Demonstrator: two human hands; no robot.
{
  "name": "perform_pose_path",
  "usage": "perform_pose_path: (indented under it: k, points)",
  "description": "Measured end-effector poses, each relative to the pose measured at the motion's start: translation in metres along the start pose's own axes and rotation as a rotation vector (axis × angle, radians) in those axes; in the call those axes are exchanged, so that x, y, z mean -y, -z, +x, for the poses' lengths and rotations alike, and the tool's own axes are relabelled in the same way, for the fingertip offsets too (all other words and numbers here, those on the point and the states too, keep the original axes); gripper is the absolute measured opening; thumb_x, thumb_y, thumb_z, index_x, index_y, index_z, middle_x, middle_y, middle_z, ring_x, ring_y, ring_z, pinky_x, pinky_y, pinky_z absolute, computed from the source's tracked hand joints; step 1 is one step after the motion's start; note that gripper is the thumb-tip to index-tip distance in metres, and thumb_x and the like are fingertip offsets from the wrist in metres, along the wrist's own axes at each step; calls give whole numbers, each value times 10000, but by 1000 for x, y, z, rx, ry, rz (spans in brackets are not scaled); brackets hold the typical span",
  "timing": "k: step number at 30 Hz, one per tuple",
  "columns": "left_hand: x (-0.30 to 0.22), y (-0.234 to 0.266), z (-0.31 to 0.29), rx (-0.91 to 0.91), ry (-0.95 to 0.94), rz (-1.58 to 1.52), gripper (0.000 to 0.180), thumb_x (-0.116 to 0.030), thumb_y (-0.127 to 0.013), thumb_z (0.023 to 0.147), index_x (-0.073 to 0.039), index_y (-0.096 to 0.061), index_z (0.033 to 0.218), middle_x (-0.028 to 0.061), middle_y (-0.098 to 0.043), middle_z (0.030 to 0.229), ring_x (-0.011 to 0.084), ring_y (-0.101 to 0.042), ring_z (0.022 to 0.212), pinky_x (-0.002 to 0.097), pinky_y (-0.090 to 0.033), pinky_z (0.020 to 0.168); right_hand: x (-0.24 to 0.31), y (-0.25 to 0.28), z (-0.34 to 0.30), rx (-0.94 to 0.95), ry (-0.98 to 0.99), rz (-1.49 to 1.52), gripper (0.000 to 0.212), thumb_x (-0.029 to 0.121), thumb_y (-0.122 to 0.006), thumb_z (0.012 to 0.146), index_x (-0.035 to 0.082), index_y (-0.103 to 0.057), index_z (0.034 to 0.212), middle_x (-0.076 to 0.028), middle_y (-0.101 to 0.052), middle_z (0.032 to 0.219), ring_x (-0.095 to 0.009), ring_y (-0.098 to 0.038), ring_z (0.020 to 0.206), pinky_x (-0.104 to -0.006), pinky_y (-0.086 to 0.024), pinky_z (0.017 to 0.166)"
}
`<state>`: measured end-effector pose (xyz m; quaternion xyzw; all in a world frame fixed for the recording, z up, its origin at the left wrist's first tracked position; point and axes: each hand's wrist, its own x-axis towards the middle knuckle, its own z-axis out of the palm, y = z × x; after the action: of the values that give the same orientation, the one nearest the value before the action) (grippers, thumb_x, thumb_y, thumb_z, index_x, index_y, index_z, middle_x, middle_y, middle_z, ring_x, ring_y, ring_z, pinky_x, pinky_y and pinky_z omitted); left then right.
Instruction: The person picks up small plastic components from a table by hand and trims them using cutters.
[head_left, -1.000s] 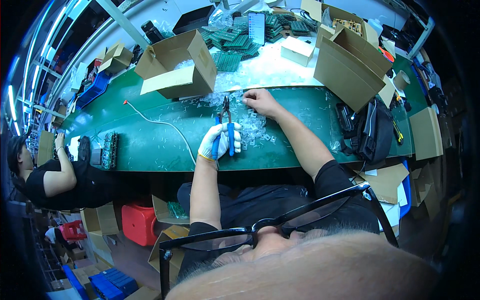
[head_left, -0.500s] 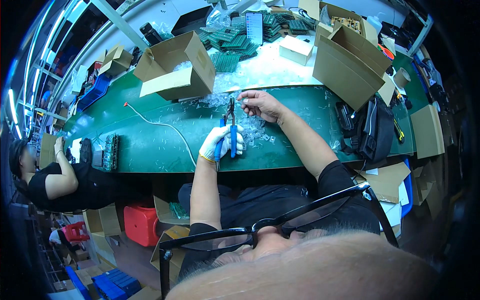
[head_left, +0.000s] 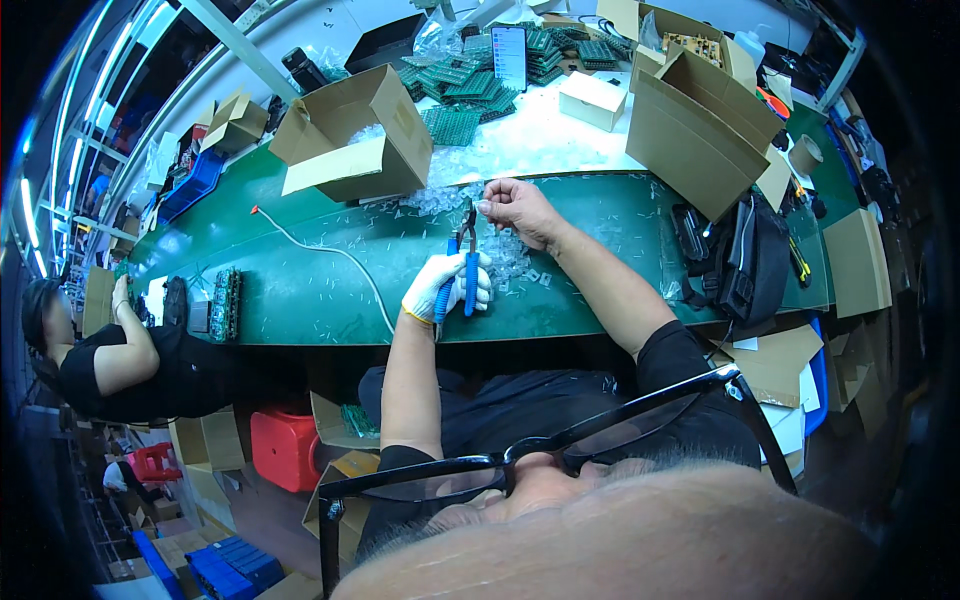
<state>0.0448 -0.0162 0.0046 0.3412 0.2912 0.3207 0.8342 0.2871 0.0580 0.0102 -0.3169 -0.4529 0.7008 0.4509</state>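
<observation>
Pliers (head_left: 469, 250); hands: left hand (head_left: 428, 285) wrapped round handles (head_left: 471, 285); right hand (head_left: 524, 212) pinched, contents unclear.

The gloved left hand (head_left: 447, 285) is curled closed; the bare right hand (head_left: 524, 212) has its fingers (head_left: 497, 191) bent.

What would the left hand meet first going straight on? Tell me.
With the pliers leading, the left hand would probably meet clear plastic pieces first, though the right hand is close beside; depth is unclear.
</observation>
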Motion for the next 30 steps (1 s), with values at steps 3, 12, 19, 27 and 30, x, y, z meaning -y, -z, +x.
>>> perform_pose_path:
  k: [3, 12, 19, 27, 30]
  points:
    - [-1, -1, 0, -42, 35, 46, 619, -393, -742, 982, 120, -616, 1304, 204, -737, 983, 298, -742, 786, 468, -633, 708, 0, -1, 1, -12, 56, 7, 216, 93, -841, 926, 46, -667, 1046, -4, -694, 867, -98, -642, 739, -270, -536, 639]
    - [-1, 1, 0, -22, 39, 43, 667, -406, -768, 965, 131, -603, 1323, 209, -736, 1002, 300, -741, 806, 470, -636, 730, 3, -2, 0, -113, 153, -247, 214, 75, -867, 890, 7, -714, 1025, -31, -727, 887, -97, -675, 748, -282, -569, 623]
    - [2, 1, 2, -30, 21, 76, 676, -409, -751, 971, 140, -603, 1337, 199, -751, 1009, 300, -765, 843, 480, -658, 775, 6, -5, -3, -166, 141, -254, 206, 81, -871, 884, -2, -714, 987, -38, -741, 828, -95, -669, 666, -273, -559, 583]
    - [2, 6, 3, -50, 54, 94, 674, -403, -739, 973, 143, -605, 1345, 205, -760, 1029, 308, -778, 869, 476, -662, 798, 11, -11, -6, -155, 141, -249, 211, 86, -875, 881, -5, -713, 981, -39, -738, 805, -91, -660, 640, -265, -534, 572]
    - [1, 2, 4, -28, 43, 82, 654, -381, -737, 972, 142, -608, 1343, 206, -761, 1030, 298, -778, 861, 468, -661, 795, 9, -8, -6, -153, 158, -242, 211, 86, -870, 886, -11, -719, 997, -39, -742, 817, -89, -661, 650, -262, -535, 584]
